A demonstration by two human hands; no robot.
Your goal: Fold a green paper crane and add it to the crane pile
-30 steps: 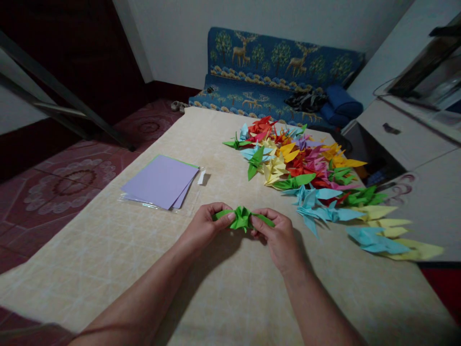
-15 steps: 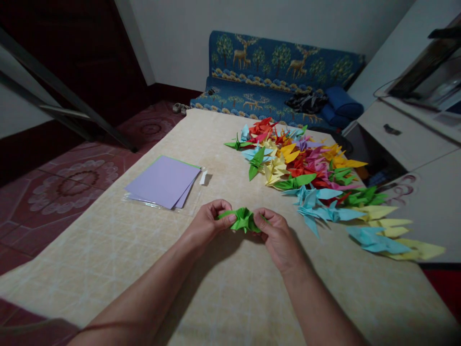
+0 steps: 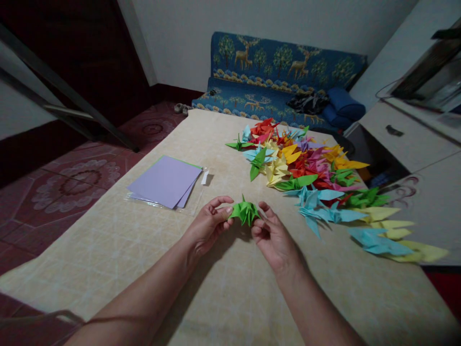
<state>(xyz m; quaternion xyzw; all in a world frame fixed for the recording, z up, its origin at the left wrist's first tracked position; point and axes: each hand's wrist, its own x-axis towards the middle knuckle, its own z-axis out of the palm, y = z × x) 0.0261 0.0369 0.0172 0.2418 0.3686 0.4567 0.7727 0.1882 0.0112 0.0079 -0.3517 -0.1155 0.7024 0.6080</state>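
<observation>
A green origami paper crane [image 3: 245, 212] is held just above the table, its wings spread down to both sides and a thin point sticking up at the back. My left hand [image 3: 212, 221] pinches the left wing tip between thumb and fingers. At the right wing tip, my right hand [image 3: 272, 235] has its thumb and curled fingers on the paper, while its index finger is raised. The fingertips there are partly hidden behind one another.
Many folded cranes in several colours, such as a light blue crane [image 3: 380, 241], cover the table's right side. Purple paper sheets [image 3: 165, 181] lie on clear plastic at the left, beside a small white scrap [image 3: 205, 177]. A blue patterned sofa [image 3: 273, 62] stands behind the table [image 3: 118, 259].
The crane has been tilted, so its body and upright point now show and its wings hang lower. My right fingers have loosened and the index finger has lifted.
</observation>
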